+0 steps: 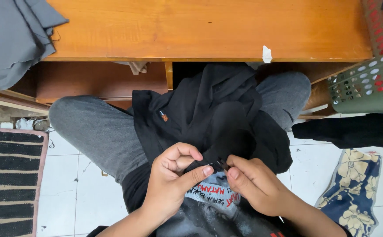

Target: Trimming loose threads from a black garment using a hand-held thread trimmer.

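Both hands (209, 180) pinching black garment (209, 118), orange label (164, 116).

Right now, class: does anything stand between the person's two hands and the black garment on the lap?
Nothing visible does. The left hand and right hand both already pinch the black garment directly at its near edge.

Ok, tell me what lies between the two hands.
In the head view, a fold of the black garment and a small dark tool tip sit between the left hand and right hand.

Small orange label (164, 116) on black garment (209, 114).
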